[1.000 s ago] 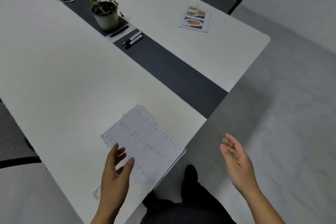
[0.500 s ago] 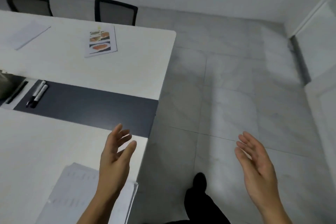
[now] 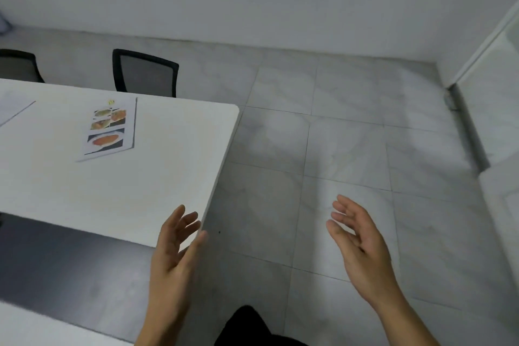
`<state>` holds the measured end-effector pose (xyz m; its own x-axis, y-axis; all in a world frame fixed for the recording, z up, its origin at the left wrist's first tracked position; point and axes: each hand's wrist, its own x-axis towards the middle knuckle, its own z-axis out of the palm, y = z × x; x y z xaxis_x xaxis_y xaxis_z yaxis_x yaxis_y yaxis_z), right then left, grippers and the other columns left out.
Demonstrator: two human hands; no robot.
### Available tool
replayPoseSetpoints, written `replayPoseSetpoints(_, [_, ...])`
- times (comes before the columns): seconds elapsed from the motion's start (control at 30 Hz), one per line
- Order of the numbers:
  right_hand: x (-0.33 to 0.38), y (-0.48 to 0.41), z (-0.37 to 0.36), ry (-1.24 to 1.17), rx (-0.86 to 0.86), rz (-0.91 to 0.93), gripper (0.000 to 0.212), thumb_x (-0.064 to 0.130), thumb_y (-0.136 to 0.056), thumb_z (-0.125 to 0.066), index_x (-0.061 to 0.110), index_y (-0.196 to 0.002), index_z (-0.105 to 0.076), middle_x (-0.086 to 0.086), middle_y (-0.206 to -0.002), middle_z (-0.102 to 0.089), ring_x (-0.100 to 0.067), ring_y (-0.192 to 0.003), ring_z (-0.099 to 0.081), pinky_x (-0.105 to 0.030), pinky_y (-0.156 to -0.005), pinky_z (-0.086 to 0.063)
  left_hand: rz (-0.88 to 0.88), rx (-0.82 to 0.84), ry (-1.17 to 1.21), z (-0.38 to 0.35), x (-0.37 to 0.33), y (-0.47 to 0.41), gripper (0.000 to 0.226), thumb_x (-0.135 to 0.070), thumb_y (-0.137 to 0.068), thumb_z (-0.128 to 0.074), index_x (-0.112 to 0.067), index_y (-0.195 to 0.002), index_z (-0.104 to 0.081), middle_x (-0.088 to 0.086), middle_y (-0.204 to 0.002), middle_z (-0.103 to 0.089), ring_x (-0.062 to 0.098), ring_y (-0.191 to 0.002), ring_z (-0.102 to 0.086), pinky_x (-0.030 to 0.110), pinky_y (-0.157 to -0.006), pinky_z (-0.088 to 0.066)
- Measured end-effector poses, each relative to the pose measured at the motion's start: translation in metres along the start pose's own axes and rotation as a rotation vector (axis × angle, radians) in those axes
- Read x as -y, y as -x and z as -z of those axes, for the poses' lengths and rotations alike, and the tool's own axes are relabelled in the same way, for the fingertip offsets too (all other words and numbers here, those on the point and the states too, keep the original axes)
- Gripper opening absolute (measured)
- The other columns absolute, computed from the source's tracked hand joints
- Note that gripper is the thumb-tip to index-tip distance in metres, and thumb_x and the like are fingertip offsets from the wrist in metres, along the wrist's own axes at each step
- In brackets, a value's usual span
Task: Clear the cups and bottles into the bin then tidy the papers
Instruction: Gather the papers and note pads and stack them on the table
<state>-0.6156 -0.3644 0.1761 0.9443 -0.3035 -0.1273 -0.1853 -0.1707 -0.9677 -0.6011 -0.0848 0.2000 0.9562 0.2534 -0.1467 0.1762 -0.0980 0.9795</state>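
A printed sheet with food photos [image 3: 111, 128] lies flat on the far half of the white table [image 3: 157, 177], near its end. A second plain paper [image 3: 11, 111] shows at the left edge, cut off by the frame. My left hand [image 3: 175, 250] hovers over the table's end edge, fingers straight and spread, holding nothing. My right hand [image 3: 361, 244] hangs over the tiled floor to the right, palm turned inward, fingers relaxed and empty. No cups, bottles or bin are in view.
A dark grey strip [image 3: 64, 267] runs along the table's middle. Two black mesh chairs [image 3: 144, 73] [image 3: 16, 64] stand behind the far side. Grey tiled floor [image 3: 351, 154] spreads to the right up to a white wall and a door frame [image 3: 483, 70].
The view has swung right and forward along the table's end. The stapled list paper, the markers and the plant have left the frame. Both hands stay open and empty.
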Motion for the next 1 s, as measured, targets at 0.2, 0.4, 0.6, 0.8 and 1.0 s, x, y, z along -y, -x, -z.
replayPoseSetpoints(0.2, [0.000, -0.154, -0.030, 0.008, 0.046, -0.010, 0.046, 0.018, -0.091, -0.071, 0.032, -0.131, -0.054, 0.013, -0.129, -0.063, 0.002, -0.116, -0.059, -0.017, -0.090, -0.049, -0.017, -0.072, 0.035, -0.064, -0.002, -0.134, 0.057, -0.022, -0.083, -0.072, -0.038, -0.134, -0.052, -0.012, -0.123, -0.066, 0.003, -0.113, -0.063, 0.034, -0.092, -0.049])
replayPoseSetpoints(0.4, [0.047, -0.312, -0.036, 0.033, 0.011, 0.000, 0.048, 0.012, -0.090, -0.069, 0.031, -0.132, -0.055, 0.015, -0.126, -0.064, 0.000, -0.117, -0.059, -0.020, -0.095, -0.049, -0.022, 0.012, 0.028, -0.142, -0.048, -0.295, 0.057, -0.028, -0.084, -0.069, -0.041, -0.136, -0.049, -0.020, -0.125, -0.063, -0.001, -0.114, -0.060, 0.026, -0.088, -0.048])
replayPoseSetpoints(0.6, [0.090, -0.458, -0.028, -0.016, -0.076, 0.032, 0.049, 0.013, -0.091, -0.067, 0.034, -0.134, -0.054, 0.015, -0.128, -0.062, 0.000, -0.118, -0.058, -0.024, -0.094, -0.046, -0.095, 0.103, -0.007, -0.219, -0.105, -0.438, 0.053, -0.011, -0.093, -0.065, -0.034, -0.137, -0.049, -0.014, -0.125, -0.064, 0.004, -0.117, -0.059, 0.024, -0.087, -0.046])
replayPoseSetpoints(0.8, [0.080, -0.625, -0.046, -0.020, -0.035, 0.011, 0.049, 0.014, -0.091, -0.067, 0.033, -0.135, -0.053, 0.020, -0.127, -0.061, 0.003, -0.117, -0.058, -0.021, -0.093, -0.047, -0.066, 0.056, 0.015, -0.298, -0.109, -0.579, 0.053, -0.023, -0.080, -0.063, -0.041, -0.129, -0.052, -0.010, -0.125, -0.064, 0.009, -0.119, -0.060, 0.030, -0.095, -0.046])
replayPoseSetpoints(1.0, [0.127, -0.812, -0.091, 0.043, 0.171, 0.015, 0.050, 0.019, -0.092, -0.068, 0.032, -0.137, -0.051, 0.021, -0.132, -0.058, 0.006, -0.119, -0.055, -0.015, -0.091, -0.045, -0.034, -0.137, 0.003, -0.335, -0.145, -0.704, 0.056, -0.029, -0.078, -0.067, -0.039, -0.131, -0.051, -0.004, -0.127, -0.063, 0.013, -0.119, -0.060, 0.032, -0.094, -0.047])
